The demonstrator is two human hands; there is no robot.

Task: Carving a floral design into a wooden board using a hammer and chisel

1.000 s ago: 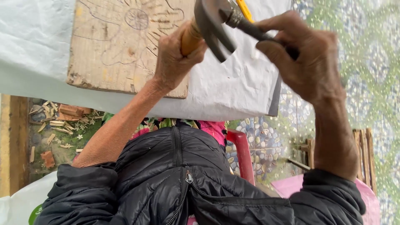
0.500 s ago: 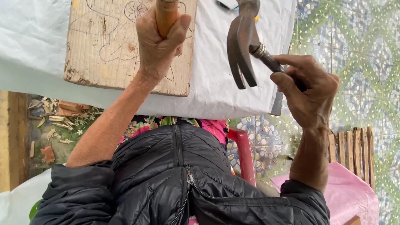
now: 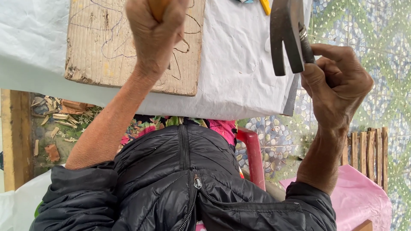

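My left hand (image 3: 156, 36) is closed around the orange-brown wooden handle of a tool (image 3: 158, 7); its tip is out of view past the top edge. The fist rests over a rough wooden board (image 3: 98, 51) marked with drawn curved lines and some cut grooves. The board lies on a white sheet (image 3: 239, 77) that covers the table. My right hand (image 3: 338, 81) grips a dark metal claw hammer (image 3: 284, 36) by its shaft, claws pointing down toward me. The hammer is held off to the right of the board, apart from the left hand.
A red plastic chair (image 3: 253, 154) shows beside my black jacket. Wood chips (image 3: 55, 122) litter the ground at the left next to a wooden plank (image 3: 15, 137). Wooden slats (image 3: 370, 149) and a pink cloth (image 3: 359, 199) are at the right, a yellow object (image 3: 265, 5) at the top.
The hammer has swung away from the wooden handle, from right above it to well off to the right. My left hand has slid further up the board.
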